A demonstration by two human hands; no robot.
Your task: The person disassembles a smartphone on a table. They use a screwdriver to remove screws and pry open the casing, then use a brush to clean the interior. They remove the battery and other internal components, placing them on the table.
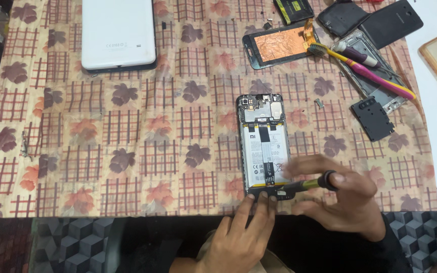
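Now | right hand grips screwdriver | left hand fingertips pin phone bottom edge

Cloth left of the opened phone is bare, wide lane there. White tablet blocks far left. Right of it is crowded: black cover plate, toothbrush, cracked screen panel, small screw bits.
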